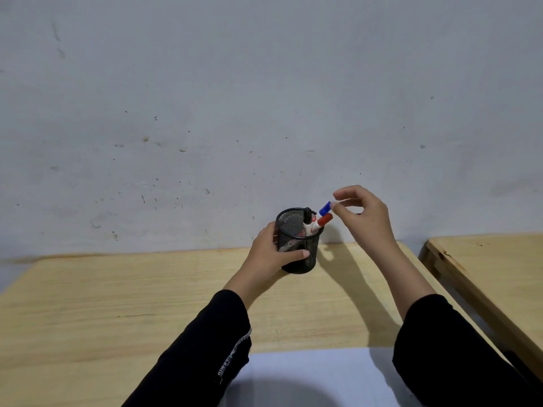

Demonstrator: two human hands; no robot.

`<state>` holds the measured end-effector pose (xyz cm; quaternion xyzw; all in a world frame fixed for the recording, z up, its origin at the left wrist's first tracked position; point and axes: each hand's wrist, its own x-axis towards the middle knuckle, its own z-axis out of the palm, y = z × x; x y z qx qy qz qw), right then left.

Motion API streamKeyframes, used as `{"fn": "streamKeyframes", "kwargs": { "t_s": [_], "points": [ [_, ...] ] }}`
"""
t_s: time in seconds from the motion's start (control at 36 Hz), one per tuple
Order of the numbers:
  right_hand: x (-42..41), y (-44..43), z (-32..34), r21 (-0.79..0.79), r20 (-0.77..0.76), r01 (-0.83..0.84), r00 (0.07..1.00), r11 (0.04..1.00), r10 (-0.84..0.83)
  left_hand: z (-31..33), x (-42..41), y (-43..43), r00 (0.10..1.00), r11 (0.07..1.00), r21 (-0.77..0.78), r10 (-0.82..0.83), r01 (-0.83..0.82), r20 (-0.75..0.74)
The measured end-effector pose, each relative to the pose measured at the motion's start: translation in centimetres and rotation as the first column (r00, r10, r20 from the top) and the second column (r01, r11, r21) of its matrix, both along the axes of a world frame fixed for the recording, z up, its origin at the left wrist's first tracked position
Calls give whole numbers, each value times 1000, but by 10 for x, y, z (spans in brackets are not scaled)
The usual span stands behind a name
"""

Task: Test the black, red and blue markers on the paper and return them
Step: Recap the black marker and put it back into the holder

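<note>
A black mesh pen holder (305, 248) stands at the far edge of the wooden table (117, 304). Three markers stand in it: one with a black cap (307, 216), one with a red cap (324, 220) and one with a blue cap (325, 208). My left hand (270, 254) is wrapped around the holder's left side. My right hand (364, 218) hovers just right of the holder, thumb and forefinger apart at the tip of the blue cap, holding nothing that I can see. A white sheet of paper (308, 374) lies at the near edge between my forearms.
A grey, marked wall (264, 113) rises right behind the table. A second wooden table (493, 259) stands to the right, with a narrow gap between the two.
</note>
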<state>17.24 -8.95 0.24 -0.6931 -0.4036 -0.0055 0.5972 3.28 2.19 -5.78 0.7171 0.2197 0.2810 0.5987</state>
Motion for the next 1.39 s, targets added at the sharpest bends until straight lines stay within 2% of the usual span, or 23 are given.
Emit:
{"fn": "streamKeyframes", "kwargs": {
  "t_s": [0.19,0.28,0.36,0.5,0.67,0.97,1.03,1.14,1.25,1.39],
  "points": [
    [-8,16,-17,-186,-84,57,994,981,-74,-1,2,1,999,999,34,39,-38,-20],
    [-12,19,-26,-202,-113,58,990,978,-82,-2,2,1,999,999,26,38,-37,-21],
    [-13,19,-29,-155,-143,38,988,987,-60,-2,2,2,999,998,32,45,-44,-16],
    [-13,17,-25,-83,-112,46,992,995,-55,-5,2,2,998,998,43,54,-53,-22],
    [-16,10,-13,55,-81,46,996,997,-41,-5,1,-5,986,978,150,158,-148,-58],
    [-53,-29,35,323,-81,-3,996,946,31,21,-18,-27,945,954,155,283,-258,-165],
    [-63,-39,42,341,-54,-31,997,940,53,35,-28,-31,949,948,187,285,-259,-131],
    [-83,-62,44,265,29,-106,994,958,102,70,-53,-52,985,966,200,153,-166,78],
    [-105,-82,37,155,110,-159,984,975,143,101,-80,-81,972,968,230,47,-101,229],
    [-125,-100,18,6,246,-204,949,979,197,108,-104,-110,988,936,349,-5,-50,155]
  ]
}}
